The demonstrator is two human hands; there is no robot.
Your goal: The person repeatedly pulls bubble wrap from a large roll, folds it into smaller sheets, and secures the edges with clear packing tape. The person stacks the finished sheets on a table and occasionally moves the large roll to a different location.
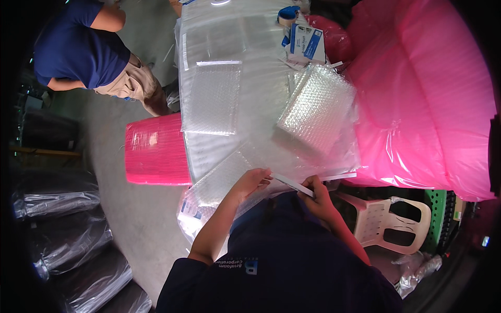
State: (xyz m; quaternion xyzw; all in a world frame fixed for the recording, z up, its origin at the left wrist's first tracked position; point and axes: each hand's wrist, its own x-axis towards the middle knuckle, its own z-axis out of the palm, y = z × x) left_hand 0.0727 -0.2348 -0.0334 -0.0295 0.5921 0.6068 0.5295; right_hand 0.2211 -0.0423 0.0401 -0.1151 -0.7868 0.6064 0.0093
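Both left hand (pixel 252 182) and right hand (pixel 319 201), fingers grasping a white strip (pixel 288 182), bubble pouches (pixel 317 107) at its one o'clock

A large, glossy pink plastic-wrapped mass (pixel 422 94) is seen at the right, near a beige plastic chair (pixel 380 224) with an openwork back and a green perforated plastic panel (pixel 434 216); at the left, dark bundles wrapped in clear plastic (pixel 68 235) are ranged, and a ribbed bright-pink rectangular stack (pixel 156 151) is placed near a navy-shirted person (pixel 86 47)
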